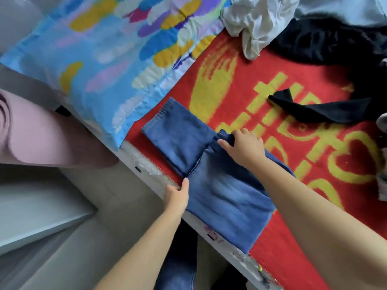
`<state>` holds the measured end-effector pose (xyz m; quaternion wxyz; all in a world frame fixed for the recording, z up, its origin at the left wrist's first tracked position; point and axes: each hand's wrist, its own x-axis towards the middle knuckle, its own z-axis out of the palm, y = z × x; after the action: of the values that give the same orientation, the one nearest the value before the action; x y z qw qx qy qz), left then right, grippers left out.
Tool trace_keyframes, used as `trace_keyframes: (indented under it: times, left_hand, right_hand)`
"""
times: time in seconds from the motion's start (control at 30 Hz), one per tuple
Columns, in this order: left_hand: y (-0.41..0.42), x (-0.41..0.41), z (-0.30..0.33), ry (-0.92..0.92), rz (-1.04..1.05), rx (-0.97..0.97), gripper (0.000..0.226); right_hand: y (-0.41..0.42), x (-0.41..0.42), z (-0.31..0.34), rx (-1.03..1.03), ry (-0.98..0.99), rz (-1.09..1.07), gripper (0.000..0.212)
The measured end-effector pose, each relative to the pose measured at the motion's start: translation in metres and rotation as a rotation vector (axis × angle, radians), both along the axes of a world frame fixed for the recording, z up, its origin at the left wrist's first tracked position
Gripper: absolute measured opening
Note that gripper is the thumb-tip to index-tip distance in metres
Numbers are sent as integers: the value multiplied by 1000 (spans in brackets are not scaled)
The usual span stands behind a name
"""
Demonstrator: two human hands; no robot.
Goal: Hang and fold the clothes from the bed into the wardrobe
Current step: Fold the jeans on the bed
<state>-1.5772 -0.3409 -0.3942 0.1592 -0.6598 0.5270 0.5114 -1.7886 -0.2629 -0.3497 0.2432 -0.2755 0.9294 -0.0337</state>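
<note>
**Two hands on a half-folded pair of jeans**

Head view: two bare hands work one garment at the near edge of the bed [146,170]. The blue jeans [219,185] lie flat on the red and yellow blanket [314,164], already doubled over, with the hemmed leg ends [161,116] reaching toward the patterned pillow [104,59]. Their long axis runs along the bed's edge, from the pillow end back toward the person.

The right hand [244,146] has its fingers curled over a bunched fold at the far side of the denim, thumb pointing toward the leg ends. The left hand [178,192] sits at the near side, where the fold line meets the mattress edge; its thumb lies on the cloth, and the fingers appear to tuck under the edge (a pinch, as far as can be told). Both hands sit at the same fold line, one on each side, so the next fold probably turns about it.

Farther up the bed, well apart from the jeans, lie a black sock [318,110], a crumpled white garment [255,24] and a black garment [335,42], not yet folded. A pale shelf [41,222] shows at lower left; whether it belongs to the wardrobe cannot be told.
</note>
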Motion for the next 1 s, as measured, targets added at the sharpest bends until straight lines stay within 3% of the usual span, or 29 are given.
trace_keyframes:
  times: [0.07, 0.1, 0.23, 0.33, 0.43, 0.53, 0.6, 0.67, 0.73, 0.77, 0.83, 0.9, 1.0]
  left_hand:
    - [5, 1, 6, 22, 335, 267, 52]
    - [7, 0, 9, 74, 440, 291, 44]
    - [12, -17, 14, 171, 570, -150, 11]
    - [14, -27, 10, 216, 692, -241, 10]
    - [15, -20, -5, 131, 719, -223, 22]
    - [16, 6, -6, 56, 511, -397, 29]
    - [35, 19, 4, 86, 117, -719, 41]
    - [70, 12, 12, 189, -400, -948, 53]
    - [105, -6, 15, 180, -834, -887, 63]
    - [116, -14, 12, 133, -935, -772, 68]
    - [127, -20, -3, 37, -935, -554, 72]
    - [132, -12, -10, 16, -807, -511, 78]
    - [141, 3, 3, 77, -282, -474, 92]
  right_hand:
    - [-9, 0, -4, 73, 23, 29, 50]
    - [-12, -1, -5, 75, -7, 56, 43]
    - [-11, -40, -1, -119, -143, -32, 33]
    - [-2, -66, -10, -189, -94, -103, 33]
    - [-1, -56, -27, -244, -159, -121, 25]
    - [18, -53, -17, -322, -62, -74, 42]
    - [50, -49, -9, -336, 12, 37, 63]
    - [89, -32, -11, -171, 10, 199, 77]
    - [124, -20, -27, 68, -45, 200, 74]
    - [135, -20, -34, 123, -92, 107, 66]
    - [144, -26, -46, 39, -135, -83, 40]
    - [145, -33, -55, -125, -116, -222, 27]
    - [152, -35, -54, -187, -236, -260, 21]
